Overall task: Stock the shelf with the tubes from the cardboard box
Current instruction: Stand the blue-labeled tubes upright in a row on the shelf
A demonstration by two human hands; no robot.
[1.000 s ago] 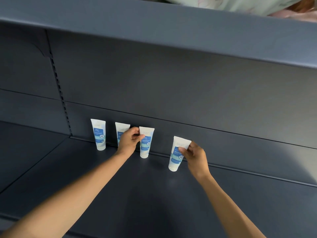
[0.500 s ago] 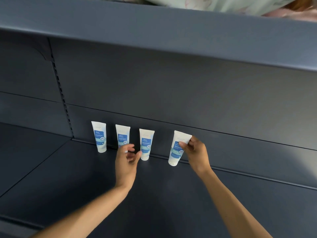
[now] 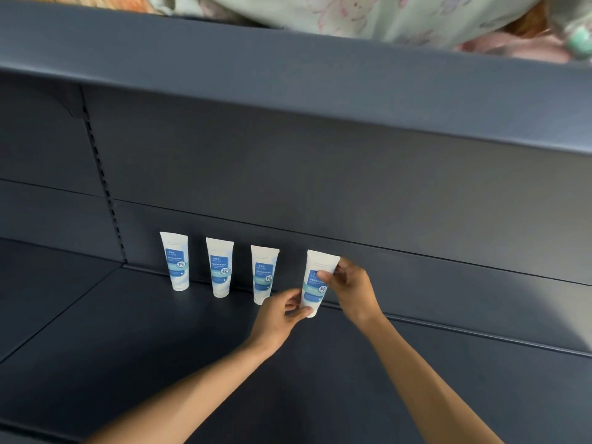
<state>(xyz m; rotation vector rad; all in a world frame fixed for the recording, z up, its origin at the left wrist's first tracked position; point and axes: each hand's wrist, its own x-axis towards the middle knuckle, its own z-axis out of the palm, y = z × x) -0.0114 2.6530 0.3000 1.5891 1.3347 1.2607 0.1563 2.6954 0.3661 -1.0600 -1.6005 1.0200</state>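
Three white tubes with blue labels stand cap-down in a row against the back wall of the dark shelf point(image 3: 160, 331): a left tube point(image 3: 175, 261), a middle tube point(image 3: 219, 267) and a third tube point(image 3: 264, 274). A fourth tube point(image 3: 317, 280) stands to their right, slightly tilted. My right hand point(image 3: 352, 290) pinches its upper part between thumb and fingers. My left hand point(image 3: 282, 315) pinches its lower end near the cap. The cardboard box is not in view.
The dark upper shelf point(image 3: 320, 91) overhangs the row, and patterned cloth items point(image 3: 384, 17) lie on it. A perforated upright point(image 3: 99, 174) divides the back wall at the left. Bare shelf floor stretches to the right of the tubes and in front of them.
My left hand let go of the third tube, drew back, then moved right to the bottom of the fourth tube. My right hand kept holding the fourth tube.
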